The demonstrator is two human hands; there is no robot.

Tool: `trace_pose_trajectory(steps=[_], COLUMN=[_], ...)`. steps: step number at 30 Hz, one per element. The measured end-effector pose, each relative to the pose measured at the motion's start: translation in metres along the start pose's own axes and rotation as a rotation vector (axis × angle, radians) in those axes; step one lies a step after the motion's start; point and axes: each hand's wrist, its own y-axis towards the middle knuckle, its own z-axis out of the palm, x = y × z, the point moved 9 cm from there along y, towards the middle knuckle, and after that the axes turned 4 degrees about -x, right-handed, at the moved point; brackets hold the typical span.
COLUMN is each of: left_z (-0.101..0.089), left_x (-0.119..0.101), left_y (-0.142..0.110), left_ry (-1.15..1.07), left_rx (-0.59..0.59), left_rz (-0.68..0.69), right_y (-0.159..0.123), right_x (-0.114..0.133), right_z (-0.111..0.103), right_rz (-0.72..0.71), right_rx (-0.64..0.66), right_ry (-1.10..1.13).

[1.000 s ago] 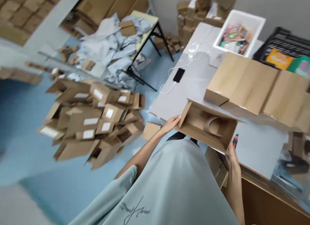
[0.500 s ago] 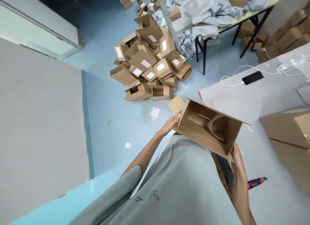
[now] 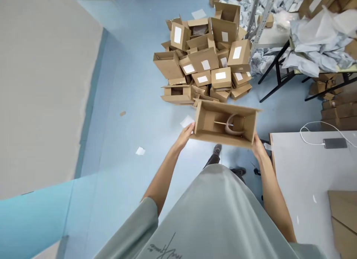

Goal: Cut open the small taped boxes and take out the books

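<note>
An open cardboard box (image 3: 208, 119) is held out in front of me, its open side facing up toward my head. My left hand (image 3: 184, 135) grips its left end, and my right hand (image 3: 258, 145) grips the right end; most fingers of the right hand are hidden by the box. Inside, toward the right, lies a curved strip (image 3: 229, 127), brownish and ring-like; I cannot tell its exact kind. Just beyond the box rises a pile of cardboard boxes (image 3: 202, 60), many with white labels, several with flaps standing open.
A white table (image 3: 304, 177) with a phone (image 3: 334, 143) on a white cable stands at my right. Farther back, grey-white packaging (image 3: 309, 47) covers another table beside a metal post (image 3: 262, 24). Paper scraps (image 3: 140, 151) lie on the blue floor (image 3: 117, 140).
I have turned and stepped away from the white table, carrying the box toward the pile. Both arms now reach farther forward, and the box hangs over the floor.
</note>
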Motion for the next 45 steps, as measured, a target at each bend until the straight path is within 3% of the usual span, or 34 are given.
trace_pose_trajectory(steps=[2, 4, 6, 8, 11, 14, 19, 24, 30, 37, 42, 45], left_z=[-0.033, -0.076, -0.107, -0.115, -0.084, -0.025, 0.112, 0.255, 0.403, 0.568, 0.662, 0.710], left_x=[-0.019, -0.039, -0.058, -0.072, -0.056, -0.008, 0.057, 0.078, 0.083, 0.121, 0.168, 0.195], left_y=[0.057, 0.106, 0.133, 0.141, 0.123, 0.088, 0.041, -0.012, -0.097, -0.251, -0.376, -0.442], left_ry=[-0.160, -0.391, -0.520, -0.554, -0.415, -0.312, -0.119, 0.099, 0.304, 0.467, 0.596, 0.656], left_rx=[-0.063, -0.321, -0.539, -0.598, -0.511, -0.392, -0.059, 0.389, 0.869, 1.214, 1.376, 1.461], left_rz=[-0.062, -0.113, -0.080, 0.010, -0.009, -0.129, -0.250, -0.219, -0.107, -0.017, -0.021, -0.017], right_y=[0.039, 0.070, 0.087, 0.088, 0.062, 0.022, -0.056, -0.148, -0.257, -0.358, -0.427, -0.475], right_x=[0.034, 0.062, 0.080, 0.084, 0.061, 0.018, -0.052, -0.115, -0.179, -0.257, -0.315, -0.345], right_z=[0.057, 0.102, 0.135, 0.158, 0.163, 0.123, 0.010, -0.097, -0.190, -0.315, -0.412, -0.472], right_rz=[0.010, 0.040, 0.040, 0.027, 0.031, 0.082, 0.127, 0.109, -0.023, -0.216, -0.240, -0.244], right_rx=[0.055, 0.053, 0.046, 0.111, 0.232, 0.184, -0.091, -0.457, -0.791, -1.021, -1.180, -1.304], right_ry=[0.063, 0.062, 0.013, -0.037, -0.036, 0.017, 0.135, 0.384, 0.762, 0.976, 1.051, 1.016])
